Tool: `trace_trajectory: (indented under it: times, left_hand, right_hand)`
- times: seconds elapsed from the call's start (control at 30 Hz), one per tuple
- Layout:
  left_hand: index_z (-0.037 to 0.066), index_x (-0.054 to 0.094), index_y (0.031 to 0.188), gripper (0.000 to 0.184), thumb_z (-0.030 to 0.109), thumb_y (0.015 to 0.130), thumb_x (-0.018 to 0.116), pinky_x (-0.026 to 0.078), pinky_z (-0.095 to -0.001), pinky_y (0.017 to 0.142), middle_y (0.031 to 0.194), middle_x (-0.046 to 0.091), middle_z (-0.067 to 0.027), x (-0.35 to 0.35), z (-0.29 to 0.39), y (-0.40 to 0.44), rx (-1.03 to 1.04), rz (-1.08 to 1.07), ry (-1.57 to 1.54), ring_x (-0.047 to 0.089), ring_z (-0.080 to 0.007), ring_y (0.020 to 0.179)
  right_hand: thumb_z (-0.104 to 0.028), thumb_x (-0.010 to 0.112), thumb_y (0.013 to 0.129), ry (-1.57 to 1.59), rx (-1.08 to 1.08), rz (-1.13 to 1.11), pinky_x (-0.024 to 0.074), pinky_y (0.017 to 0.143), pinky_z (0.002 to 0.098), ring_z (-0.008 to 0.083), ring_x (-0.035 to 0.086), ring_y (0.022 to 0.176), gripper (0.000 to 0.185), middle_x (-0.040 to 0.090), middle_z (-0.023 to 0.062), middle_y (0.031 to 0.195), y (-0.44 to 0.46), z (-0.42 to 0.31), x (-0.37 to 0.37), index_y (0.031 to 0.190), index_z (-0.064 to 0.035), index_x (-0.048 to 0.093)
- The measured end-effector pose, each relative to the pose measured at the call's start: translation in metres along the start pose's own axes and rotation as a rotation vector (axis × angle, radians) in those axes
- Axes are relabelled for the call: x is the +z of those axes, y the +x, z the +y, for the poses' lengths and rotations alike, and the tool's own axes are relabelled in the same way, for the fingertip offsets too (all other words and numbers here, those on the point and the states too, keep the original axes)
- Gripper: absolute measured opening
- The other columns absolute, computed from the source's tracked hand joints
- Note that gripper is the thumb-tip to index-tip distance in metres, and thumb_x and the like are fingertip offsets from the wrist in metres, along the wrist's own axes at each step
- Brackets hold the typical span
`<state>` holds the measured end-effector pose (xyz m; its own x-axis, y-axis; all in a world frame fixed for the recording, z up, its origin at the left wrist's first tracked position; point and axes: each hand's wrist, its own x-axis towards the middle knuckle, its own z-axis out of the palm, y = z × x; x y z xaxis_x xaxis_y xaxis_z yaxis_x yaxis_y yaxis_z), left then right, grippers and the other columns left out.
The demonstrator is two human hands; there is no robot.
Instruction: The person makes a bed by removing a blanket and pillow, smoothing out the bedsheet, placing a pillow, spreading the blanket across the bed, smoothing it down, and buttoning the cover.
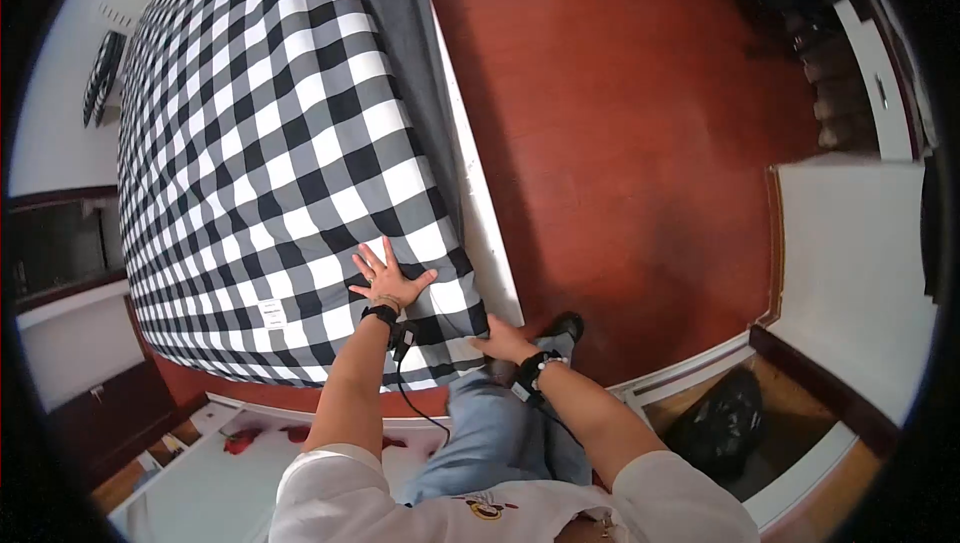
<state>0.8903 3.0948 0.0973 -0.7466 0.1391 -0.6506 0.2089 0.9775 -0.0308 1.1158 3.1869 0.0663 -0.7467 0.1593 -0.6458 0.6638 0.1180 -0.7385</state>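
A black, white and grey checkered duvet [300, 153] is spread over the bed. My left hand [392, 283] lies flat on it near the front right corner, fingers spread. At that corner, my right hand [505, 341] has its fingers closed on the duvet's edge; some fingertips are hidden in the cloth. A white label [273, 314] shows on the duvet, left of my left hand. Dark bands with small devices are on both wrists, and a black cable [420, 413] hangs from the left one.
A grey sheet [425, 93] and a white bed edge [485, 233] run along the right side. Red floor [620, 133] lies beyond. A black plastic bag [722, 423] sits at the lower right, and a white glossy surface [240, 473] at the lower left. My legs [500, 423] are against the corner.
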Motion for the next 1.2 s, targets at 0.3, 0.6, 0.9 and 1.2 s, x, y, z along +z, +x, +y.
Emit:
trace_trajectory:
  times: [0.3,0.6,0.9,1.2]
  left_hand:
    - [0.021,0.007,0.147,0.125,0.083,0.05,0.058,0.0,-0.073,0.097,0.15,-0.014,-0.0184,-0.002,-0.004,0.008,0.015,-0.009,-0.022,-0.016,-0.0369,0.137]
    - [0.034,0.01,0.145,0.108,0.083,0.059,0.051,0.002,-0.0704,0.1,0.152,-0.003,-0.0128,-0.038,-0.013,0.01,0.012,-0.222,-0.059,-0.006,-0.0338,0.14]
    - [0.038,0.007,0.144,0.107,0.078,0.059,0.058,0.003,-0.0728,0.099,0.153,-0.005,-0.0071,-0.061,-0.009,0.016,-0.104,-0.417,-0.088,-0.006,-0.0302,0.14]
    - [0.014,0.03,0.139,0.101,0.066,0.061,0.067,0.026,-0.0522,0.104,0.142,0.027,-0.0229,-0.141,0.07,0.069,-0.427,-0.06,-0.668,0.028,-0.038,0.132]
  right_hand:
    - [-0.036,0.075,0.074,0.169,0.215,-0.152,0.0457,0.081,0.0293,0.0184,0.057,0.097,0.062,0.06,0.0138,0.107,0.104,-0.101,-0.065,0.113,0.0062,0.052]
    - [-0.031,0.072,0.079,0.068,-0.366,-0.084,0.0463,0.072,0.0287,0.0132,0.057,0.081,0.036,0.062,0.0022,0.09,0.355,-0.31,-0.169,0.095,-0.0007,0.062]
    - [-0.033,0.068,0.081,0.411,0.062,-0.124,0.0506,0.076,0.0395,0.0261,0.062,0.087,0.053,0.061,0.0141,0.102,0.488,-0.433,-0.211,0.114,0.0051,0.051]
    - [-0.007,0.061,0.084,0.172,0.299,-0.22,0.0476,0.083,0.0358,0.0257,0.059,0.097,0.043,0.059,0.0102,0.109,0.492,-0.389,-0.327,0.125,-0.0061,0.047]
